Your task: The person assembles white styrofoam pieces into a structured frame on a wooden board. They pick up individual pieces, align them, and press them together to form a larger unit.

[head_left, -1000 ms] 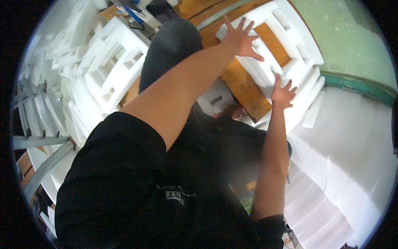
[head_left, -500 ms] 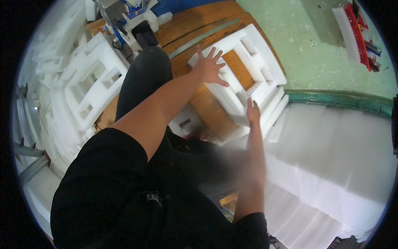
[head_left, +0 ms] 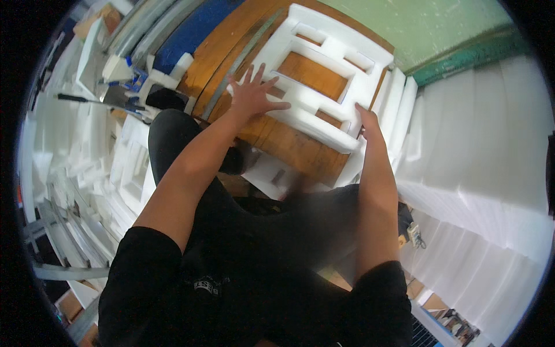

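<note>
Two bare hands of one person are at work, set well apart, at a single thick white foam frame (head_left: 303,99), rectangular and cut with one large central opening and four smaller pockets around it. The frame lies flat on the brown wooden worktop (head_left: 283,139), whose wood shows through the openings.

The left hand (head_left: 251,99) is spread wide, all five fingers fanned out, over the frame's near left corner; whether its palm presses on the foam cannot be told. The right hand (head_left: 369,122) is at the near right corner, its thumb on the foam and its other fingers mostly hidden past the edge, so how firmly it grips cannot be told.

One long grey metal strip (head_left: 243,63) runs along the worktop to the left of the frame. Just right of the frame stand at least two long white foam pieces (head_left: 404,104), side by side. Farther right is a large stack of white foam sheets (head_left: 480,115), too merged to count, beneath one pale green wall (head_left: 428,23).
</note>
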`<state>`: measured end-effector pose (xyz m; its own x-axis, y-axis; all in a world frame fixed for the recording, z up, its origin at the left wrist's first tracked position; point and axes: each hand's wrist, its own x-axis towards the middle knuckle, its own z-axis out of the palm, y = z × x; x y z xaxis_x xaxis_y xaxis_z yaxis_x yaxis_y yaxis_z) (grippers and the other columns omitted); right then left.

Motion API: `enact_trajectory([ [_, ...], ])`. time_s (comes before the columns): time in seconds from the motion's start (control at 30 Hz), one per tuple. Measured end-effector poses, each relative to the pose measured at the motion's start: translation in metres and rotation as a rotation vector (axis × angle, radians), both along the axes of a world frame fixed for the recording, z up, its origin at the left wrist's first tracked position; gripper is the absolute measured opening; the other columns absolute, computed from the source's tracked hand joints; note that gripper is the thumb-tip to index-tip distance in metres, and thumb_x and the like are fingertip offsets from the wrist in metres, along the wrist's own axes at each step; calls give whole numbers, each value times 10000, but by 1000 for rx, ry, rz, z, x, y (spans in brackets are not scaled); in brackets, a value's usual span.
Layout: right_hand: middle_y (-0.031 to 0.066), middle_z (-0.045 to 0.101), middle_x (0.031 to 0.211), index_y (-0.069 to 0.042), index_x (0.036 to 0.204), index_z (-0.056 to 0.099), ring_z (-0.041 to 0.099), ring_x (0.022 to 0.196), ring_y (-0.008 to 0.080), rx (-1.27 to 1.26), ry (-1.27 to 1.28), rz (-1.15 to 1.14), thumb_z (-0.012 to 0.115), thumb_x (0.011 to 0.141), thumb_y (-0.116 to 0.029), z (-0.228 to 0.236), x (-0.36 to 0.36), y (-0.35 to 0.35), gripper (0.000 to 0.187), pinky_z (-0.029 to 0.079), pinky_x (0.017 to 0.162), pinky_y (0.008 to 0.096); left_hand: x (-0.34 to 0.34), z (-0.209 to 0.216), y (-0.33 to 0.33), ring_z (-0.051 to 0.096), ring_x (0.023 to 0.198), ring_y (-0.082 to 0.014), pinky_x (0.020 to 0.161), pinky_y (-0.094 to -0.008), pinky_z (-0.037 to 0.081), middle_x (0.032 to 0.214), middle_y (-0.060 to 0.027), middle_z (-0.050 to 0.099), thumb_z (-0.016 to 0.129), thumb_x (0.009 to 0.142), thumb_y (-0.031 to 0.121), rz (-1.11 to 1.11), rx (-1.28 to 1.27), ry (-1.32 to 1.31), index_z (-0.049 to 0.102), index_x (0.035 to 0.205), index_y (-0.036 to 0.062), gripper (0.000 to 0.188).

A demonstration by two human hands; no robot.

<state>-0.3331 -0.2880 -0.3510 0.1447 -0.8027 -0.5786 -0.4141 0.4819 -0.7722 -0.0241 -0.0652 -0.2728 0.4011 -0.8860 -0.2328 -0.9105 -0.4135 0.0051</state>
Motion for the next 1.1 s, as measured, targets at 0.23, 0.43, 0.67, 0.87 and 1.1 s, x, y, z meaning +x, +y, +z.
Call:
enact_trajectory([
  [0.23, 149, 661, 1271, 47, 1313, 593, 636, 1139, 271, 240, -260, -135, 773, 856, -462, 39, 13, 20, 708, 496, 987, 407, 17, -2, 7, 162, 1547, -322, 1104, -800, 65, 1688, -77, 153, 581, 682, 899, -42, -75, -22, 406, 1532, 388, 1008],
  [0.43, 170, 663, 1204, 85, 1291, 559, 651, 1091, 284, 93, -663, -131, 786, 842, -345, 58, 21, 5, 662, 533, 934, 389, 39, -13, 22, 244, 1504, -363, 1161, -697, 132, 1625, -192, 250, 776, 755, 626, 34, -643, 122, 327, 1574, 225, 1017],
  [0.67, 225, 641, 1189, 125, 1281, 496, 633, 1070, 286, -465, -716, -293, 854, 762, -190, 134, 67, 65, 705, 496, 951, 360, -20, -61, 87, 380, 1393, -345, 1183, -477, 273, 1489, -123, 434, 665, 933, 470, 641, -1014, 1736, 319, 1543, 100, 794],
  [0.87, 223, 545, 1323, 124, 1388, 367, 558, 1189, 261, -705, -945, -276, 748, 878, -101, 171, 63, 144, 675, 440, 1041, 369, -75, -42, 92, 429, 1385, -355, 1133, -550, 368, 1516, -131, 437, 688, 865, 573, 158, -605, 2336, 391, 1500, 114, 838],
  [1.1, 202, 481, 1409, 24, 1505, 301, 520, 1272, 332, -719, -1181, -384, 616, 939, -126, 175, 52, 211, 665, 435, 1076, 476, -83, 18, 125, 508, 1328, -363, 1116, -514, 411, 1446, -171, 520, 650, 898, 356, 136, -668, 2014, 371, 1506, 47, 736],
])
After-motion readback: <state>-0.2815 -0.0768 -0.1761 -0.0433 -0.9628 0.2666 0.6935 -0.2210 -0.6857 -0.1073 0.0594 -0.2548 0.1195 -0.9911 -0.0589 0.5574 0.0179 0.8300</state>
